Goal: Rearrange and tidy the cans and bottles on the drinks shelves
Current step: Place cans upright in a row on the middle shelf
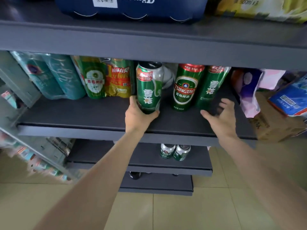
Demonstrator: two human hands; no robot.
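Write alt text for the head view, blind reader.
A person's left hand grips a green can on a dark shelf, while the right hand hovers open near two more green cans, a Tsingtao can and another. Wrapped can packs stand to the left; two small cans sit one shelf lower.

Even, soft daylight-ish light w/ no hard shadows; floor tiles (182,211) and both forearms bright, while the recess under the upper shelf (149,40) goes dim, esp. behind the cans at the back. Small glare streaks on the Tsingtao can (185,87) and on the shrink-wrapped packs (54,77) at left; centre fairly sharp, labels readable. Edges worse: strong wide-angle bending of shelf lines, left rack (33,156) smeared w/ motion blur, right-side packets (289,98) and top-shelf boxes soft, out of focus.
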